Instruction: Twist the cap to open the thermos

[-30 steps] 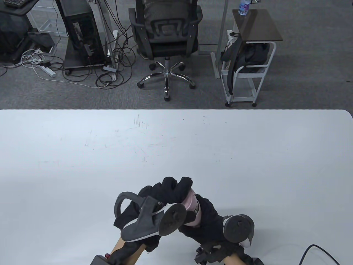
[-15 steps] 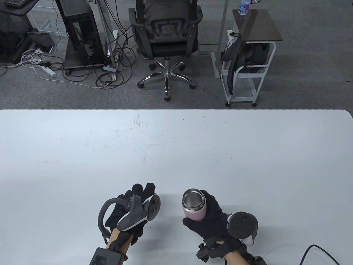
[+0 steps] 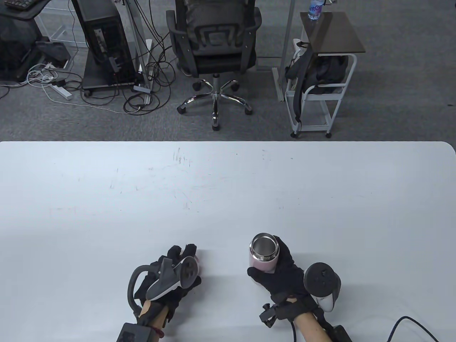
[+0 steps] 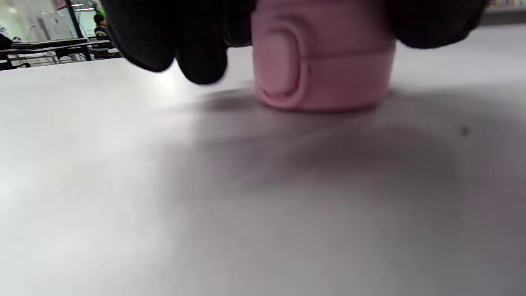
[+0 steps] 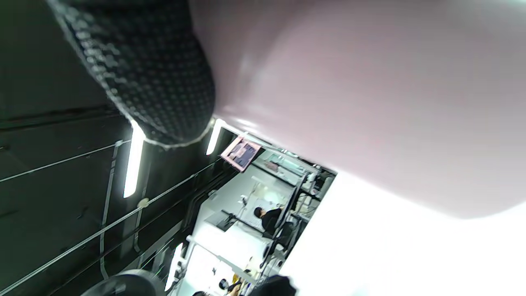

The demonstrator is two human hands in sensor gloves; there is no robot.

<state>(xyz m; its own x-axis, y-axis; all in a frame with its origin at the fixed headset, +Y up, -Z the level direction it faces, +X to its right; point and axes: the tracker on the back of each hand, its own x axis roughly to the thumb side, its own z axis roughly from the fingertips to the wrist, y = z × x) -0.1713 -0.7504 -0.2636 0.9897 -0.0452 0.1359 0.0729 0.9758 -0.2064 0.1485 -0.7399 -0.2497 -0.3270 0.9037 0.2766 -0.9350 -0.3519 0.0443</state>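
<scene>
Even overhead light, soft table (image 3: 228,199) shadows; both wrist views blurred, right one glaring white.

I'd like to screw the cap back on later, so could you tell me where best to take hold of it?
Grip the cap around its round side wall, coming from above, as the left hand holds it: it sits flat on the table.

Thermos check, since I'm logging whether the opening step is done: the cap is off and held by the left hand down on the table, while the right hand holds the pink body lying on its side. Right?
Not quite. The table view shows the thermos body upright in the right hand, its steel mouth open upward. The rest holds: the left wrist view shows the cap on the table under the left hand.
</scene>
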